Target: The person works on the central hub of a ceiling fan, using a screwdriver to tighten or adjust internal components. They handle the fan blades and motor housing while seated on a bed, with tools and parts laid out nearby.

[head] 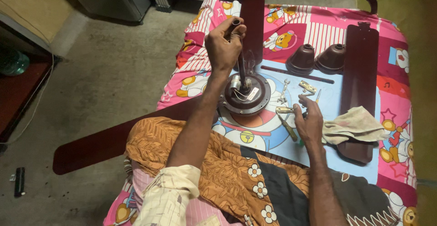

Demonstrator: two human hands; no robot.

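- Head view: left hand (223, 43) fingers wrapped tight around the dark metal downrod (240, 59) above the round maroon fan motor (247, 94), likely heavy and rigid.
- Right hand (309, 123) fingers pinch a small screwdriver (287, 125).

Glossy dark-painted metal fan motor (246, 95) and smooth maroon fan blade (359, 84); soft printed cotton bedsheet (291, 25), a rough (stained) cloth rag (353, 125), shiny metal bracket (307, 87)
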